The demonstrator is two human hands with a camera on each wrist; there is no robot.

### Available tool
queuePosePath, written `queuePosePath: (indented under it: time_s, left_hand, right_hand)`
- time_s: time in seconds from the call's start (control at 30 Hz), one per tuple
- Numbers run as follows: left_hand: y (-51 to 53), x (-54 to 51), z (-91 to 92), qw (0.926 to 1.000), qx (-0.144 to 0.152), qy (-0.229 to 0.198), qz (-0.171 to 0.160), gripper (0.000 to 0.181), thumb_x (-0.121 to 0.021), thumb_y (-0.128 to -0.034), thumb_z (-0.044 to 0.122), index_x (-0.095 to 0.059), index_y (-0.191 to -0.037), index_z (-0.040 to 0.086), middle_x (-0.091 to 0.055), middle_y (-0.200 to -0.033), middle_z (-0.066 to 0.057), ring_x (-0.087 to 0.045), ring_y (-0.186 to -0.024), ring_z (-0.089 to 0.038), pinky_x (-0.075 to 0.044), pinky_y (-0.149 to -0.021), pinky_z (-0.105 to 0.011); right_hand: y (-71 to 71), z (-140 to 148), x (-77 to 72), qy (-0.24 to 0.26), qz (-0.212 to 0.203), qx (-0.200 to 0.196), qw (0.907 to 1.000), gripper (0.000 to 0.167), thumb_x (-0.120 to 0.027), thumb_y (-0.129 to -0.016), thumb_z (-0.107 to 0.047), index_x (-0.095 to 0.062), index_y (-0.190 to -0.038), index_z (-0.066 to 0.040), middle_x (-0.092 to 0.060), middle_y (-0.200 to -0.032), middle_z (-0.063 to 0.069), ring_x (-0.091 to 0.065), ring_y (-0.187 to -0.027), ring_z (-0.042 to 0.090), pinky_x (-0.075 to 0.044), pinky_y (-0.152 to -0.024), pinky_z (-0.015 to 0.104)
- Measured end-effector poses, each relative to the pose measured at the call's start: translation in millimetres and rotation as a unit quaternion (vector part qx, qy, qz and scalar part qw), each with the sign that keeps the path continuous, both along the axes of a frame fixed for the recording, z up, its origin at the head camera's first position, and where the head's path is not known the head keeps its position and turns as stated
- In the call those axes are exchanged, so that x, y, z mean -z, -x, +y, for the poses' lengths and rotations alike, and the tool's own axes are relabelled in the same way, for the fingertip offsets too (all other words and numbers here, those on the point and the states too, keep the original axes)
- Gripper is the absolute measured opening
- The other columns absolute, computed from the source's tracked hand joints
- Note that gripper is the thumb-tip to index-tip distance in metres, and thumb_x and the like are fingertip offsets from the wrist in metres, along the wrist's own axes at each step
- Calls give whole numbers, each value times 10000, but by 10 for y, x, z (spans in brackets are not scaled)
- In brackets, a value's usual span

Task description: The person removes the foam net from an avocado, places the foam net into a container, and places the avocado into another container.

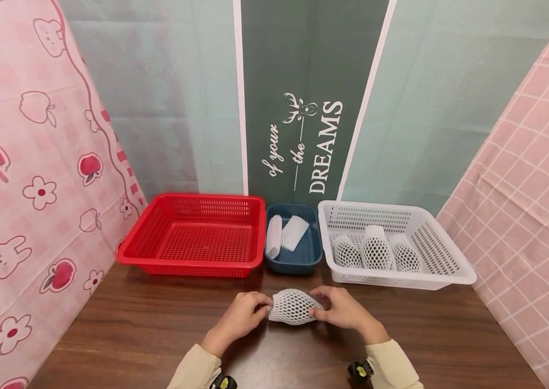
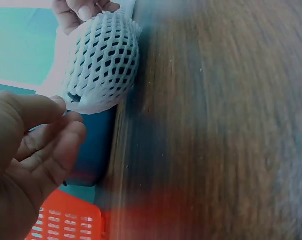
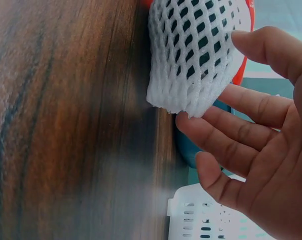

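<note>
A white foam fruit net (image 1: pixel 295 307) lies over the table, stretched round a dark rounded thing that shows only through its mesh. At its left end my left hand (image 1: pixel 245 315) pinches the net's edge between thumb and fingers. My right hand (image 1: pixel 342 308) holds the other end, thumb in front and fingers behind. In the left wrist view the left thumb (image 2: pixel 46 107) meets the rim of the foam net (image 2: pixel 103 62). The right wrist view has the right hand (image 3: pixel 261 115) around the loose end of the foam net (image 3: pixel 193 60).
A red basket (image 1: pixel 123 258) stands at the back left. In the middle, a blue bin (image 1: pixel 310 258) holds two flat foam nets (image 1: pixel 295 232). The white basket (image 1: pixel 441 246) at right contains three netted dark items (image 1: pixel 376 251). Patterned cloths hang behind and at both sides.
</note>
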State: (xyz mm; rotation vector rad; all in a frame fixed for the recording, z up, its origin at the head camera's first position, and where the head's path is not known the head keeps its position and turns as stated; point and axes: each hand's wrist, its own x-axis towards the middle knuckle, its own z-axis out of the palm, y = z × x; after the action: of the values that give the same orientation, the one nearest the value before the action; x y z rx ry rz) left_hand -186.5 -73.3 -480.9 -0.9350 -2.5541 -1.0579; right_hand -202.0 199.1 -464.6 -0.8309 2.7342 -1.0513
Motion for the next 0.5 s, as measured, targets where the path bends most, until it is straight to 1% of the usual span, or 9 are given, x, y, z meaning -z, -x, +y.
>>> queuePosePath:
  time_s: [0.13,0.2,0.27,0.4,0.5]
  left_hand:
    - [9,3,26,9981,-2,-453,-416,90,-689,-778,7,-702,-834,76,-657,-787,41,-583,-725,-34,-483,-646,-221]
    - [12,-1,39,9962,-8,-637,-588,101,-691,-772,-1,-706,-845,66,-666,-787,36,-585,-717,-29,-483,-634,-218]
    - [15,-8,48,9948,-49,-724,-713,105,-694,-769,2,-709,-855,62,-670,-786,26,-591,-710,-34,-484,-627,-219]
    - [12,-18,60,9939,-155,-731,-809,117,-701,-764,2,-712,-871,48,-676,-804,-7,-605,-702,-56,-492,-619,-232]
    - [7,-26,67,9939,-226,-723,-798,133,-705,-755,-4,-711,-882,34,-671,-806,-19,-606,-686,-65,-495,-609,-237]
  right_hand:
    - [2,7,-13,59,26,-150,9999,357,-738,-723,-106,-629,-1040,14,-630,-882,-7,-586,-733,102,-497,-655,322]
    - [8,9,-12,24,84,-150,9998,358,-740,-706,-84,-633,-1033,15,-629,-913,7,-583,-754,106,-498,-672,337]
    - [8,9,-11,-49,164,-120,9998,354,-745,-699,-84,-640,-1023,7,-624,-924,15,-581,-765,117,-497,-682,344]
    - [0,4,8,-233,487,-88,9985,333,-758,-695,-108,-656,-1000,-22,-606,-942,12,-577,-815,162,-482,-720,334]
    - [-6,2,12,-324,785,-120,9963,314,-758,-689,-124,-666,-978,-39,-586,-964,5,-569,-862,182,-469,-755,331]
